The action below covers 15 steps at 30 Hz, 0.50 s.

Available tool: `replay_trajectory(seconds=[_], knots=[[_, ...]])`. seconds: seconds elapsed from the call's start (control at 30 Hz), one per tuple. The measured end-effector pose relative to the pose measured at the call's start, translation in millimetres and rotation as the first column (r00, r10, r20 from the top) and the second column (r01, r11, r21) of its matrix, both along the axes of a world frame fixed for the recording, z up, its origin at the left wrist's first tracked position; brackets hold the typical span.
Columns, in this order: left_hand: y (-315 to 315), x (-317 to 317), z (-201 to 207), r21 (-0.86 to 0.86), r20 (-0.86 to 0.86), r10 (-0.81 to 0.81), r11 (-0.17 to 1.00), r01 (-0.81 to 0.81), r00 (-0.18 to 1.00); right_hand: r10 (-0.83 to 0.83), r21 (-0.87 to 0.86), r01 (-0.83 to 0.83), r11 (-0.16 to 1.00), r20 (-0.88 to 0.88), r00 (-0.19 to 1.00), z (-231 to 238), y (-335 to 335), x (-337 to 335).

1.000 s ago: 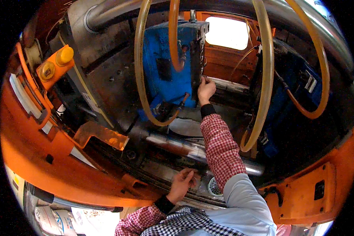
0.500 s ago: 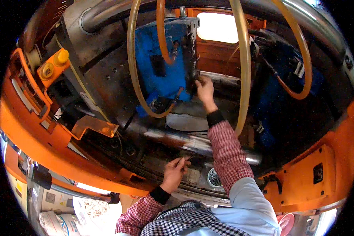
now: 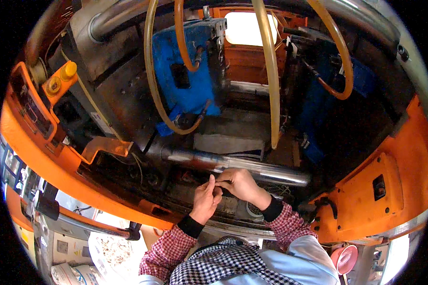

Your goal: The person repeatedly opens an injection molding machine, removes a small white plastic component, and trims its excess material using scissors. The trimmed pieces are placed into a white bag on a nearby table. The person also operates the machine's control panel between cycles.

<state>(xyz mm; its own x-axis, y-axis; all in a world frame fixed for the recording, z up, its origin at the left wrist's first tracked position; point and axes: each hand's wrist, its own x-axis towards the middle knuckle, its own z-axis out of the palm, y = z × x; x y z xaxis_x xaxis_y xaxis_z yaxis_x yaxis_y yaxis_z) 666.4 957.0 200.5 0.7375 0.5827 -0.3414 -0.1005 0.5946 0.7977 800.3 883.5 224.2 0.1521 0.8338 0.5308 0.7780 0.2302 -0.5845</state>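
Observation:
My left hand (image 3: 205,198) and my right hand (image 3: 244,184) meet low in front of me, just on the near side of a shiny horizontal steel bar (image 3: 280,176). The fingers of both are closed in a pinch, their tips almost touching. Whatever they hold is too small to make out. A small cup of dark bits (image 3: 253,209) stands below my right wrist, partly covered by it. Beyond the bar, a blue mould half (image 3: 195,92) is fixed on the left side of the machine, and a second blue mould half (image 3: 314,99) sits in shadow at the right.
Yellowish hoses (image 3: 269,80) hang down in front of the mould halves. An orange machine frame (image 3: 100,194) curves round the near left, and an orange panel (image 3: 361,199) stands at the right. Outside lie a white container of pale pieces (image 3: 114,254) and a pink basin (image 3: 345,259).
My right hand has come back from the blue mould half to meet my left hand. The left hand stays low in nearly the same place. The view has shifted slightly.

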Motion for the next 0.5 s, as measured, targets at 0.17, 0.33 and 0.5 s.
replay_trajectory(seconds=[0.17,0.33,0.5], knots=[[1.9,3.3,2.7,-0.032,0.104,0.059,0.998,-0.056,0.993,-0.034,0.154,0.057,0.986,-0.144,0.989,10.5,12.1,1.9],[-2.2,-5.4,4.5,0.071,-0.026,-0.002,0.997,0.004,1.0,-0.099,0.41,0.37,0.834,-0.548,0.831,34.3,74.6,56.8],[-11.8,-5.9,12.5,0.09,-0.142,-0.019,0.995,0.032,0.99,-0.31,0.509,0.594,0.623,-0.537,0.785,54.8,169.4,137.0]])
